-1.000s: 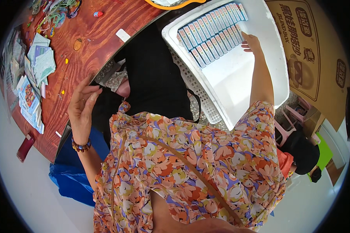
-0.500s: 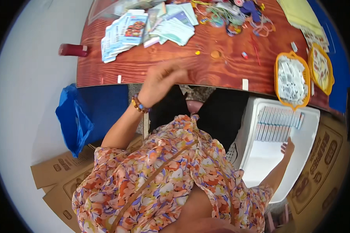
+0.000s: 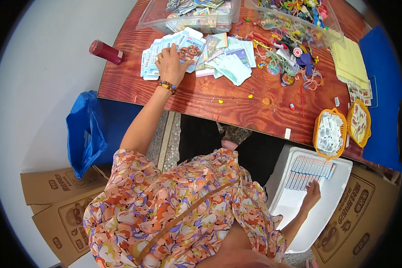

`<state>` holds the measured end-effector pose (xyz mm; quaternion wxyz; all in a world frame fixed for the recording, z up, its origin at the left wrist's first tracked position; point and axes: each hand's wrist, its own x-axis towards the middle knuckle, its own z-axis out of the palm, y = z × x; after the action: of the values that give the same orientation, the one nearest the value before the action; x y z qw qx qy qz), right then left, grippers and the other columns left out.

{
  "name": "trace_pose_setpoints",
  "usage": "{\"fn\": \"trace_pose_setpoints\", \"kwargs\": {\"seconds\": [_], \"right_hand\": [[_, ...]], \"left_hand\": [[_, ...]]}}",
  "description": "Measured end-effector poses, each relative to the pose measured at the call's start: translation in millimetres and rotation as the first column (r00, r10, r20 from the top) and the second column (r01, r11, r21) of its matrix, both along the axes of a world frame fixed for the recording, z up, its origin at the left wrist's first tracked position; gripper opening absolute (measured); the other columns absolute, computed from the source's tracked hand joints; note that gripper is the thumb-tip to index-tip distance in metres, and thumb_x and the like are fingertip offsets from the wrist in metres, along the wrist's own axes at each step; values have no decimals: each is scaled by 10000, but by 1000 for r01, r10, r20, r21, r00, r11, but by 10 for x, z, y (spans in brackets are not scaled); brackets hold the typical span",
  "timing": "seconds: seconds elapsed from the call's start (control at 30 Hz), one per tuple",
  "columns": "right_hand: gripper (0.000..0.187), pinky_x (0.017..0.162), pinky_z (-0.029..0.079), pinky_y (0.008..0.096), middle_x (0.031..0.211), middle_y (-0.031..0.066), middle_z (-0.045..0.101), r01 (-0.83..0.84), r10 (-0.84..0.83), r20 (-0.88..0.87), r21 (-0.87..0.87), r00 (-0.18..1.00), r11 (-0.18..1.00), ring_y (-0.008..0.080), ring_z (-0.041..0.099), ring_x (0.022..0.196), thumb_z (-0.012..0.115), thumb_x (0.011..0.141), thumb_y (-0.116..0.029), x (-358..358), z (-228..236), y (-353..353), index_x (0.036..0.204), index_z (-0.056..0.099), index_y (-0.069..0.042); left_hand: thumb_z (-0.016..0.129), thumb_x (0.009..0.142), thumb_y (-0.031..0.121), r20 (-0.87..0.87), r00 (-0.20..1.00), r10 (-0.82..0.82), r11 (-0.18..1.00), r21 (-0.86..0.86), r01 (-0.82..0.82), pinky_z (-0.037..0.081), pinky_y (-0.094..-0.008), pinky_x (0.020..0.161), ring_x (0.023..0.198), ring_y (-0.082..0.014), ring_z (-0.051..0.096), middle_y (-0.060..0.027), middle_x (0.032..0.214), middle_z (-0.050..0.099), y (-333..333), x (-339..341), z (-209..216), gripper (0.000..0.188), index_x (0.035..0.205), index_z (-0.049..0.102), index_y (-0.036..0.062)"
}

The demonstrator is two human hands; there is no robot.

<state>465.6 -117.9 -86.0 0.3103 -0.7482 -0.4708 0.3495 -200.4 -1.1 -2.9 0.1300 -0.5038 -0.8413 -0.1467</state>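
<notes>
My left hand rests on a fanned stack of flat light-blue and white printed cartons on the table. Its fingers are spread over them, and the thumb lies at the pictured top carton. A beaded bracelet circles that wrist. Low on the right, my right hand hovers inside a white foam box, fingers loosely bent and apart, with nothing visible in them. Close by stand two rows of slim upright filled cartons at the far end of that box.
Loose cards and packets lie beside the cartons. Small colourful toys and cords pile up mid-table. Behind are clear plastic bins. Orange baskets with white sachets sit at the right edge. A dark red bottle lies left.
My left hand has moved from above the table's near edge up onto the carton stack. My right hand has drawn back slightly from the rows. The view has shifted, showing more of the table.
</notes>
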Motion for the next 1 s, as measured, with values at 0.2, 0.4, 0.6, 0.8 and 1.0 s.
{"fn": "trace_pose_setpoints", "kwargs": {"seconds": [0.2,0.4,0.6,0.8,1.0], "right_hand": [[227,757,544,297,932,184,706,-364,364,141,-32,921,931,216,699,835,564,958,-61,-1061,756,324,1125,663,56],[220,801,534,278,988,115,717,-571,579,-226,108,783,814,162,673,881,563,957,-54,-2292,1400,770,1115,665,60],[363,867,516,278,1133,91,683,-564,611,-704,356,362,745,114,632,1031,564,981,-98,-3479,1468,1500,1323,536,20],[303,842,509,256,1097,31,681,-700,679,-634,291,369,652,78,629,966,569,971,-74,-3743,1404,1642,1255,583,31],[266,819,507,237,1072,24,680,-745,776,-487,319,401,586,59,618,934,567,973,-84,-3676,1288,1708,1211,615,23]], "left_hand": [[840,720,290,86,996,-21,961,276,-4,347,-489,945,1096,-358,481,-150,1140,526,-56,-173,-134,648,1255,542,79],[695,882,72,307,878,-366,821,552,149,493,-273,688,786,-141,643,-83,932,690,-221,-213,211,214,1074,627,8],[660,912,47,835,175,-521,847,482,225,485,-223,715,811,-55,578,-16,901,657,-461,508,448,129,1019,623,-16],[730,864,159,864,261,-431,895,372,248,495,-324,825,942,-176,609,-102,1029,645,-537,859,540,350,1142,608,-15],[865,646,339,260,731,-630,776,173,607,413,-477,952,1118,-356,503,-173,1246,511,-567,1110,563,944,1410,415,12]]}}
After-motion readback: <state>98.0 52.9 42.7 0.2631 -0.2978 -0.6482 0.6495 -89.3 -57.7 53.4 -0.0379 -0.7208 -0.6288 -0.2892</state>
